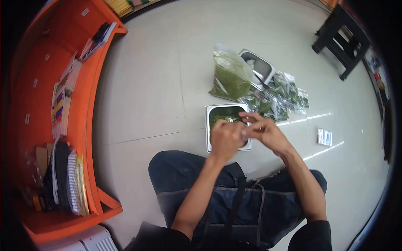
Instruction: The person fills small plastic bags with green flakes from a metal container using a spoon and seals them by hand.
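Observation:
My left hand [226, 139] is closed over the near part of a square steel container [207, 125] with chopped green stuff [220, 119] inside. Fingers pinched and thumb toward the left, my right hand [268, 133] meets it above the container's right rim. Whatever the two hands grip between them is too small and hidden to make out. Just beyond stands a large clear bag [229, 75] filled with the same green stuff. Several small clear packets [276, 100] with green contents lie in a pile to the right of it.
A second steel container [264, 67] with a dark-handled utensil stands behind the packets. A small white-and-blue packet [324, 137] lies on the tiled floor [146, 100]. An orange shelf [90, 104] with books and folded items is at left; a black stool [343, 39] stands at far right.

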The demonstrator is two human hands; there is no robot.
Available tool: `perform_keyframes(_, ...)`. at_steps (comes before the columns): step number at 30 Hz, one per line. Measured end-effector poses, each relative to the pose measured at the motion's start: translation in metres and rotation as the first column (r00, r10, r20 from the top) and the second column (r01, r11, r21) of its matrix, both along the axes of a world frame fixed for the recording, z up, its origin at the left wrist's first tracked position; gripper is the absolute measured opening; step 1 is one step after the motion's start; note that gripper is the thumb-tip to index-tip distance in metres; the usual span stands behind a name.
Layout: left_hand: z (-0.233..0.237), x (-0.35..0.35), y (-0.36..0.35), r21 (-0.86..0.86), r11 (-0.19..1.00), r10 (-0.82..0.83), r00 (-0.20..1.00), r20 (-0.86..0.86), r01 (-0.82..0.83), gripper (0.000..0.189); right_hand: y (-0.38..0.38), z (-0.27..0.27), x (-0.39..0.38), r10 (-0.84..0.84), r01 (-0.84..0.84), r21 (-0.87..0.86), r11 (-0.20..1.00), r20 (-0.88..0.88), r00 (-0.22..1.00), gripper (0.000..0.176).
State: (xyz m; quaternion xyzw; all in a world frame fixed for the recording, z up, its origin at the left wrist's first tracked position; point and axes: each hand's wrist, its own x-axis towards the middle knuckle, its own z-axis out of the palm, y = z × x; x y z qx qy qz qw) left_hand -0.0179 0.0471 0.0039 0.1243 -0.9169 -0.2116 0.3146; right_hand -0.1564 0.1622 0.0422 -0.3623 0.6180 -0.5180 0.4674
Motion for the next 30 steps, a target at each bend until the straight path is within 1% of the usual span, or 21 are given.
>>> perform_keyframes(1, -0.003, 0.005, -0.01, -0.031, 0.99, 0.14, 0.989, 0.048, -0.139, 0.02, -0.004, 0.012, -0.003, -0.065, 0.064, 0.018, 0.998, 0.046, 0.997, 0.009)
perform_keyframes(2, 0.005, 0.01, -0.022, 0.047, 0.956, 0.285, 0.953, 0.103, -0.291, 0.021, -0.006, 0.009, -0.008, -0.094, 0.092, -0.019, 0.996, -0.18, 0.979, 0.011)
perform_keyframes(3, 0.016, 0.016, -0.032, 0.228, 0.851, 0.423, 0.874, 0.238, -0.474, 0.024, -0.007, 0.001, -0.011, -0.124, 0.111, -0.054, 0.992, -0.397, 0.91, 0.013)
perform_keyframes(4, 0.017, 0.022, -0.04, 0.322, 0.737, 0.529, 0.804, 0.272, -0.594, 0.027, -0.009, -0.007, -0.007, -0.143, 0.136, -0.045, 0.99, -0.386, 0.911, 0.013)
perform_keyframes(5, 0.007, 0.024, -0.05, 0.318, 0.751, 0.507, 0.814, 0.285, -0.579, 0.027, -0.013, -0.017, -0.001, -0.14, 0.073, -0.121, 0.99, -0.749, 0.647, 0.016)
perform_keyframes(6, -0.01, 0.027, -0.059, 0.462, 0.674, 0.524, 0.814, 0.25, -0.576, 0.032, -0.013, -0.028, 0.003, -0.142, -0.017, -0.151, 0.988, -0.958, 0.25, 0.02)
perform_keyframes(7, -0.016, 0.027, -0.063, 0.594, 0.58, 0.552, 0.806, 0.215, -0.557, 0.038, -0.013, -0.04, 0.004, -0.147, 0.005, -0.151, 0.988, -0.955, 0.259, 0.02)
perform_keyframes(8, -0.024, 0.025, -0.062, 0.587, 0.592, 0.539, 0.813, 0.22, -0.552, 0.038, -0.014, -0.051, 0.005, 0.012, -0.029, 0.009, 1.0, -0.993, 0.117, 0.026)
perform_keyframes(9, -0.024, 0.022, -0.058, 0.664, 0.494, 0.496, 0.809, 0.316, -0.562, 0.04, -0.015, -0.058, 0.007, 0.173, -0.044, 0.174, 0.984, -0.984, -0.031, 0.034)
perform_keyframes(10, -0.024, 0.019, -0.056, 0.725, 0.383, 0.44, 0.803, 0.402, -0.572, 0.043, -0.014, -0.063, 0.007, 0.182, -0.038, 0.184, 0.982, -0.982, -0.044, 0.029)
perform_keyframes(11, -0.024, 0.019, -0.055, 0.723, 0.389, 0.434, 0.806, 0.404, -0.571, 0.043, -0.013, -0.067, 0.006, 0.181, -0.031, 0.183, 0.983, -0.983, -0.04, 0.029)
perform_keyframes(13, -0.016, 0.015, -0.05, 0.82, 0.292, 0.307, 0.86, 0.408, -0.493, 0.043, -0.012, -0.06, 0.006, 0.302, -0.06, 0.299, 0.952, -0.952, 0.056, 0.022)
perform_keyframes(17, -0.013, 0.011, -0.045, 0.836, 0.245, 0.25, 0.865, 0.434, -0.491, 0.04, -0.01, -0.072, -0.004, 0.24, -0.013, 0.24, 0.971, -0.965, 0.11, 0.02)
perform_keyframes(18, -0.018, 0.011, -0.044, 0.875, 0.22, 0.258, 0.891, 0.374, -0.431, 0.04, -0.008, -0.065, -0.005, 0.201, 0.023, 0.204, 0.979, -0.974, 0.107, 0.019)
perform_keyframes(19, -0.021, 0.01, -0.043, 0.909, 0.19, 0.27, 0.91, 0.314, -0.37, 0.04, -0.006, -0.055, -0.007, 0.165, 0.056, 0.171, 0.984, -0.981, 0.103, 0.018)
perform_keyframes(20, -0.024, 0.01, -0.043, 0.908, 0.191, 0.259, 0.912, 0.319, -0.372, 0.04, -0.006, -0.045, -0.01, 0.186, 0.063, 0.189, 0.98, -0.981, 0.05, 0.018)
perform_keyframes(22, -0.025, 0.007, -0.041, 0.915, 0.197, 0.307, 0.909, 0.283, -0.352, 0.04, -0.007, -0.039, -0.011, 0.161, 0.088, 0.164, 0.983, -0.986, 0.039, 0.017)
perform_keyframes(24, -0.021, 0.006, -0.038, 0.935, 0.188, 0.275, 0.93, 0.245, -0.301, 0.04, -0.009, -0.041, -0.009, 0.136, 0.106, 0.138, 0.985, -0.99, 0.025, 0.016)
perform_keyframes(27, -0.02, 0.006, -0.038, 0.955, 0.177, 0.234, 0.953, 0.194, -0.238, 0.04, -0.012, -0.046, 0.001, 0.165, 0.061, 0.171, 0.983, -0.982, 0.091, 0.017)
perform_keyframes(29, -0.021, 0.006, -0.038, 0.959, 0.172, 0.222, 0.957, 0.185, -0.225, 0.04, -0.011, -0.046, 0.007, 0.279, -0.087, 0.271, 0.959, -0.954, 0.106, 0.015)
perform_keyframes(30, -0.019, 0.006, -0.038, 0.966, 0.142, 0.226, 0.958, 0.179, -0.214, 0.04, -0.01, -0.04, 0.009, 0.242, -0.127, 0.228, 0.965, -0.963, 0.116, 0.016)
